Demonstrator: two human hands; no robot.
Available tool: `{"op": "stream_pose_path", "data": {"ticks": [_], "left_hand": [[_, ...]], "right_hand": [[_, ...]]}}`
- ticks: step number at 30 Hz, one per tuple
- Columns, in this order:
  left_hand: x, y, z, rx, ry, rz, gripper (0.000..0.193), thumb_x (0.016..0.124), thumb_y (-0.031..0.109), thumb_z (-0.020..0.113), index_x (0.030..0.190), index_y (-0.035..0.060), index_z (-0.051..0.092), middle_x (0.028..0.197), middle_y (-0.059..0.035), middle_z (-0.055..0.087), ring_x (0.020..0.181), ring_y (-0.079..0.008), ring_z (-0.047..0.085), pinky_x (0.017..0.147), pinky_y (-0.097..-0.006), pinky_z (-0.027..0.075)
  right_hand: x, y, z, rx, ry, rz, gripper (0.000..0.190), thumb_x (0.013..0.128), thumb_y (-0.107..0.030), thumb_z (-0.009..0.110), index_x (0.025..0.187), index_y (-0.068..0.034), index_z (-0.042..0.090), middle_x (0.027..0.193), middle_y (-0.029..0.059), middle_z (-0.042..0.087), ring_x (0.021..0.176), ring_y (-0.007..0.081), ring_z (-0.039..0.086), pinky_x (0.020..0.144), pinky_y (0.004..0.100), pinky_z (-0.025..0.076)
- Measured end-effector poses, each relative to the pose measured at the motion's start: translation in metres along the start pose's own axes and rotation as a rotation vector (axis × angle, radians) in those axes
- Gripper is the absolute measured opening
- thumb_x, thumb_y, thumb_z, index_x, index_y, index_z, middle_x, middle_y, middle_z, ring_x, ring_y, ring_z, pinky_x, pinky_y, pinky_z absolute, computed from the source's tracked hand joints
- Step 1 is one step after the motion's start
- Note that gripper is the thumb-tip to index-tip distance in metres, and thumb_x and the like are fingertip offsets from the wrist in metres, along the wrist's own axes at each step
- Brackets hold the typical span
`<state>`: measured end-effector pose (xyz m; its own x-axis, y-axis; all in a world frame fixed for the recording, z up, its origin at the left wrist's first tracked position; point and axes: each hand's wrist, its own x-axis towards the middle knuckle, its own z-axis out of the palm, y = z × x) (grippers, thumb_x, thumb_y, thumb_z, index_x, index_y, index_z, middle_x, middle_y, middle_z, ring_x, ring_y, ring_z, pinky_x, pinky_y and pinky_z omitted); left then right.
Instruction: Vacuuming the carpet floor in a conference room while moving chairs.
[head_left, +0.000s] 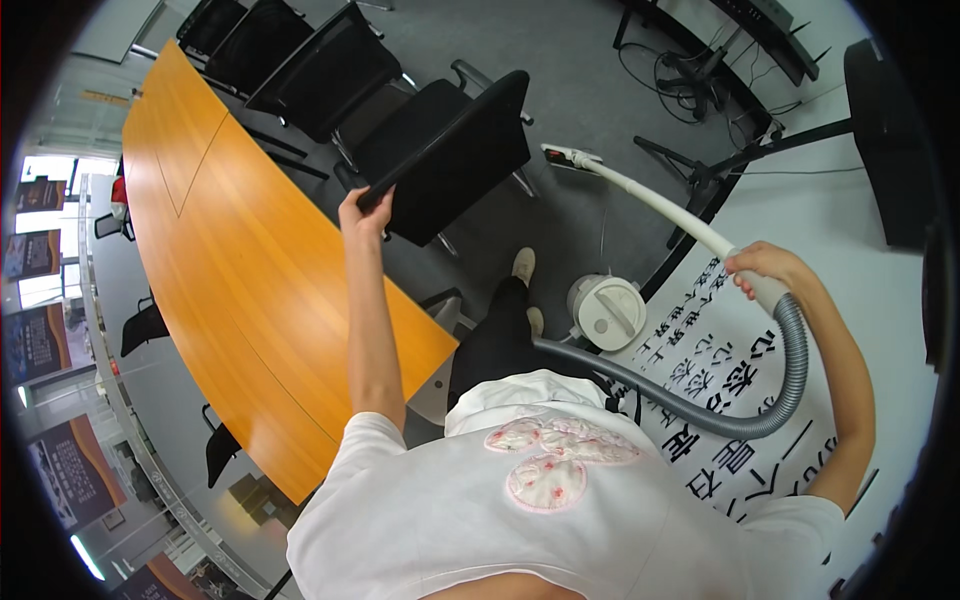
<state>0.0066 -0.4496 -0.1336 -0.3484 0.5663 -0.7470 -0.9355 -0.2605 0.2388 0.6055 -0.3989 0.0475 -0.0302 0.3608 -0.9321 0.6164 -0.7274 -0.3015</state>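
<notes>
My left hand grips the top edge of the backrest of a black office chair beside the wooden table. At the right, my right hand is closed around the handle end of a white vacuum cleaner wand. The wand's floor head rests on the grey floor just right of the chair. From the handle a grey corrugated hose loops down and back towards my legs. A round white vacuum cleaner canister stands on the floor beside my feet.
More black chairs line the table's far side. At the upper right are a black monitor stand, loose cables on the floor and a large black screen. A white wall with large black writing runs along the right.
</notes>
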Motion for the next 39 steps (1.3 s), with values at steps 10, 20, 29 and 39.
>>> {"op": "stream_pose_path", "data": {"ticks": [10,20,29,39], "left_hand": [[-0.044,-0.023,-0.049,0.154,-0.042,0.033,0.016,0.074,-0.002,0.053,0.088,-0.0095,0.051,0.098,-0.0230,0.056,0.099,-0.0338,0.053,0.099,-0.0482,0.037],[-0.090,-0.083,-0.106,0.331,-0.133,-0.073,0.043,0.080,0.020,0.062,0.113,-0.0033,0.049,0.116,-0.0172,0.054,0.110,-0.0298,0.050,0.098,-0.0460,0.038],[-0.055,-0.278,-0.188,1.560,-0.620,-0.779,0.038,0.089,0.027,0.053,0.123,0.0100,0.049,0.122,-0.0090,0.053,0.110,-0.0228,0.052,0.090,-0.0357,0.043],[0.051,-0.507,-0.381,2.747,-0.698,-0.492,0.023,0.084,0.017,0.050,0.099,0.0018,0.057,0.109,-0.0131,0.059,0.093,-0.0316,0.060,0.075,-0.0420,0.050]], "right_hand": [[0.135,-0.034,0.004,-0.384,0.062,-0.184,0.028,0.076,-0.019,0.060,0.081,0.008,0.057,0.060,0.0091,0.058,0.046,0.0164,0.055,0.047,0.0321,0.047],[0.160,0.026,0.007,-0.500,0.067,0.015,0.032,0.078,-0.020,0.058,0.090,0.010,0.054,0.062,0.0105,0.058,0.046,0.0175,0.056,0.047,0.0316,0.047],[0.153,0.043,-0.012,-0.538,-0.127,0.095,0.041,0.077,-0.024,0.058,0.097,0.011,0.049,0.067,0.0129,0.058,0.051,0.0194,0.060,0.047,0.0313,0.050],[0.180,0.057,0.016,-0.736,-0.178,0.072,0.047,0.074,-0.030,0.054,0.097,0.010,0.046,0.074,0.0184,0.060,0.058,0.0287,0.060,0.053,0.0370,0.049]]}}
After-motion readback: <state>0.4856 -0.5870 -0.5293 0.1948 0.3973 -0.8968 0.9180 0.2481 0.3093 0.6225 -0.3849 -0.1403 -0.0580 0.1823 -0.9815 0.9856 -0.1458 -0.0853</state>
